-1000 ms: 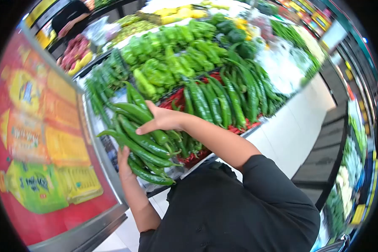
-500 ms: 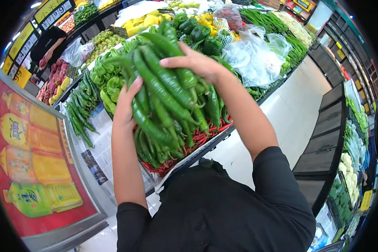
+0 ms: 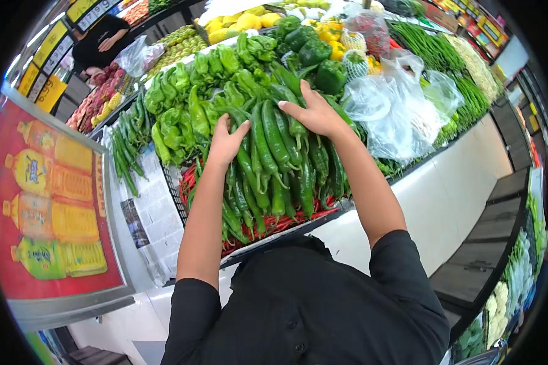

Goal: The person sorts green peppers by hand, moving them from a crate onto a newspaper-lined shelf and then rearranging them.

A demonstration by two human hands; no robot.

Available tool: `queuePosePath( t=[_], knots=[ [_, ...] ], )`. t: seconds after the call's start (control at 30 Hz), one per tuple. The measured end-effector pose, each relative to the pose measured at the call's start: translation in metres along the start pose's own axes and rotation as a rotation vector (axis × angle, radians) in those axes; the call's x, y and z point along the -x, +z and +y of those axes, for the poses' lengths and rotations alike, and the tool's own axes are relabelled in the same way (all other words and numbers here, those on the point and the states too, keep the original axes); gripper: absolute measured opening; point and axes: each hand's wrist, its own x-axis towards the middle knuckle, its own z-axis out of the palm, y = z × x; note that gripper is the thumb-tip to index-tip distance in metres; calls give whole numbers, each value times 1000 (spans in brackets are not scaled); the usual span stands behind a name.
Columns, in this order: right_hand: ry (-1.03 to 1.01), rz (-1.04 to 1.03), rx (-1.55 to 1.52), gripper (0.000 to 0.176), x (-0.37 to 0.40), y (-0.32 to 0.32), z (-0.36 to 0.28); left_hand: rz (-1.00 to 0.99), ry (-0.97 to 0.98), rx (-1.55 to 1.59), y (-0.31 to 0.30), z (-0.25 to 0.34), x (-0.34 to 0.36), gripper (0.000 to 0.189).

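Long green chili peppers (image 3: 273,143) lie in a thick pile, stems toward me, over red chili peppers (image 3: 280,225). My left hand (image 3: 226,139) cups the left side of the top bunch, thumb on the peppers and fingers curled at their far left. On the opposite side, my right hand (image 3: 316,112) holds the bunch with its thumb on top and its fingers reaching over the far right. Some fingertips of both hands are hidden among the peppers. Lighter green peppers (image 3: 198,112) lie beyond and to the left, and dark green bell peppers (image 3: 332,76) lie behind my right hand.
Clear plastic bags (image 3: 389,115) lie on the produce to the right. Newspaper (image 3: 158,213) lines the stand at left, beside a drinks poster panel (image 3: 61,201). A person in black (image 3: 100,39) stands near dragon fruit (image 3: 100,91). Dark shelving (image 3: 484,243) runs along the right.
Both hands have lowered the bunch of green chili peppers from above the stand onto the pile. My view has shifted, and the other person's hand has moved.
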Motion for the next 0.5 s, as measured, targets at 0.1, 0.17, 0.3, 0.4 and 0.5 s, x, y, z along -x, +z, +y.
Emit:
queuePosePath(
  t=[0.1, 0.17, 0.3, 0.4, 0.5],
  knots=[
    [-60, 43, 43, 108, -5, 6, -1, 8, 11, -24, -11, -8, 1, 84],
    [-75, 30, 35, 105, -5, 10, -5, -1, -4, 4, -17, -13, 6, 80],
    [-116, 85, 14, 91, -5, 11, -3, -3, 75, 33, -28, -20, 16, 71],
    [-74, 144, 53, 83, 0, 11, -3, -27, 104, 48, -53, -19, 37, 65],
    [-46, 132, 37, 76, 7, 7, 2, 11, 101, 139, -99, -2, 75, 53]
  ],
)
